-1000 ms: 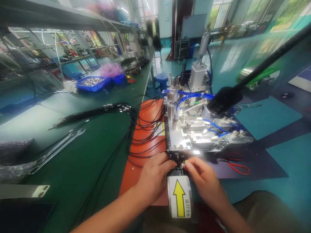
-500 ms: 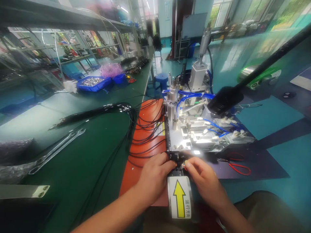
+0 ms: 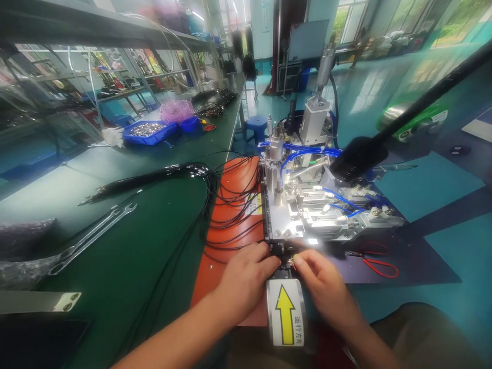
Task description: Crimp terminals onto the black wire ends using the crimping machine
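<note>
My left hand (image 3: 249, 274) rests over the near end of a black track (image 3: 282, 273), its thumb and fingers closed at a black cable (image 3: 215, 260) that runs in under it from the left. Just right of it, my right hand (image 3: 325, 284) pinches fine wires (image 3: 292, 263) with reddish and pale ends between thumb and forefinger. The fingertips hide most of the wire ends. In front of both hands, a white label with a yellow arrow (image 3: 285, 312) covers the track's near end. More black cables cross the orange board (image 3: 234, 177) towards the track.
A metal machine (image 3: 303, 210) with blue air hoses stands beyond my hands. Red-handled scissors (image 3: 380, 266) lie to the right. A black pole (image 3: 361, 154) slants in from the upper right. Wrenches (image 3: 96, 238), a cable bundle (image 3: 154, 177) and a blue tray (image 3: 148, 139) of small metal parts are on the green bench.
Both hands keep the same grip at the track. The whole view has shifted very slightly; nothing else has visibly moved.
</note>
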`<state>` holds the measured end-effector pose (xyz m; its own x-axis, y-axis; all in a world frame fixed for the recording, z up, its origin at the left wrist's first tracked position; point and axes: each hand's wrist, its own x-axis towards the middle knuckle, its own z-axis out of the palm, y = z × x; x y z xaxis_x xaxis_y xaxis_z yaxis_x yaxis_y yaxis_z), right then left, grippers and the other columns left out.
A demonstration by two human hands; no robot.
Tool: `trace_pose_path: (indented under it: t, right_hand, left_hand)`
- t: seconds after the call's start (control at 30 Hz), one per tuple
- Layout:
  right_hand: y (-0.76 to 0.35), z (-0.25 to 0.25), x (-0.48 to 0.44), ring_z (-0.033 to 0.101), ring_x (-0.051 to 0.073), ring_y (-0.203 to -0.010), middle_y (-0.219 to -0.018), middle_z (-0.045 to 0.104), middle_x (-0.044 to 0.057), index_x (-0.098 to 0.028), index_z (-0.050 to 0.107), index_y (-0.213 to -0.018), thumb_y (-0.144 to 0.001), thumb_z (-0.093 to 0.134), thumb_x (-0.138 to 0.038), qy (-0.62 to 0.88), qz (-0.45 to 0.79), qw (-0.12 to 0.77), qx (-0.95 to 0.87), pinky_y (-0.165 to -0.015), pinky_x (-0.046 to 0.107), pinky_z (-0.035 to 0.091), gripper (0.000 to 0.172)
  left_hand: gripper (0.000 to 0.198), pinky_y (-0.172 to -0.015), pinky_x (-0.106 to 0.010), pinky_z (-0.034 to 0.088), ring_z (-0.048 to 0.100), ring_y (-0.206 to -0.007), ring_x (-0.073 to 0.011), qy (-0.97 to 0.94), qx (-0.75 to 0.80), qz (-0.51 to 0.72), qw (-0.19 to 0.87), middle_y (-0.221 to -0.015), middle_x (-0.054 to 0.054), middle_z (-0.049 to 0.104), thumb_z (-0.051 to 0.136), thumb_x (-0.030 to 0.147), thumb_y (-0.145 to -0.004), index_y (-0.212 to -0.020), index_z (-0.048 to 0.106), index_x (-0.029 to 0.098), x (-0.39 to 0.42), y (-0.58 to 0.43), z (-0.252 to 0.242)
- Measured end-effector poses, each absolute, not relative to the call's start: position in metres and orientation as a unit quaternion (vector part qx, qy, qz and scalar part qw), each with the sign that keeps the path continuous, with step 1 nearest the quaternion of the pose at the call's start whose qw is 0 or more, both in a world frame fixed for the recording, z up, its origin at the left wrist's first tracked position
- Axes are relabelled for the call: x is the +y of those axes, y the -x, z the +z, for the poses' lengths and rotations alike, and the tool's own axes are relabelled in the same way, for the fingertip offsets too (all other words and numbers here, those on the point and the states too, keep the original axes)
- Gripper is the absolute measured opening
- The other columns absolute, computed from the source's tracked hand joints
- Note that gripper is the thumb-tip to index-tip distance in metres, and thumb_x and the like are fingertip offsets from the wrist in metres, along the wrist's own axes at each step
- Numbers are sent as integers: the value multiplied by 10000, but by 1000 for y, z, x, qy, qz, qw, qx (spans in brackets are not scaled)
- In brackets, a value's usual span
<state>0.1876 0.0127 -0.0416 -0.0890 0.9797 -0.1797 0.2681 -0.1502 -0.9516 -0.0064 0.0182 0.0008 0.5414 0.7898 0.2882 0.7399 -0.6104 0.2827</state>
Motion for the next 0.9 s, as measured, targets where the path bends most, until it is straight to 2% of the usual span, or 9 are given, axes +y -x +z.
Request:
trace_pose_path:
  t: [0.23,0.33,0.43,0.5,0.67,0.9]
  right_hand:
    - [-197,-44,2,454,140,-565,-623,486,-41,-216,606,-796,-943,487,-528,583,521,360,-510,-501,240,357,365]
    - [-201,-40,-5,518,155,-609,-677,586,-19,-218,660,-851,-919,540,-517,578,513,347,-531,-529,243,399,329]
    - [-200,-35,-8,638,209,-763,-825,714,25,-223,707,-877,-895,577,-500,570,506,336,-553,-634,267,484,308]
    - [-199,-33,-8,674,237,-830,-873,748,37,-228,726,-881,-885,586,-499,579,492,331,-560,-665,279,511,304]
    - [-197,-31,-7,698,237,-784,-866,762,41,-235,735,-899,-891,570,-504,593,433,332,-592,-631,282,529,316]
    - [-195,-26,-4,665,211,-713,-779,727,29,-230,689,-838,-927,515,-486,592,387,327,-627,-580,272,481,322]
  left_hand:
    - [284,-671,-294,435,545,-767,-186,-875,430,214,69,-823,-41,592,425,236,-1009,-920,690,184,18,7,-2]
    - [262,-667,-292,430,542,-765,-186,-873,432,215,67,-821,-40,588,445,232,-1003,-913,686,182,17,7,-3]
    - [252,-651,-284,424,528,-743,-177,-872,435,215,61,-807,-35,580,464,240,-998,-894,686,181,17,7,-3]
    - [258,-645,-278,425,521,-732,-170,-872,435,217,57,-800,-32,575,459,242,-1001,-897,688,186,17,6,-3]
    - [272,-659,-277,433,532,-749,-171,-871,436,221,56,-804,-34,579,443,222,-1004,-897,691,187,17,6,-3]
    - [235,-657,-284,427,543,-758,-182,-869,438,218,71,-830,-40,596,475,223,-988,-918,696,185,17,6,-3]
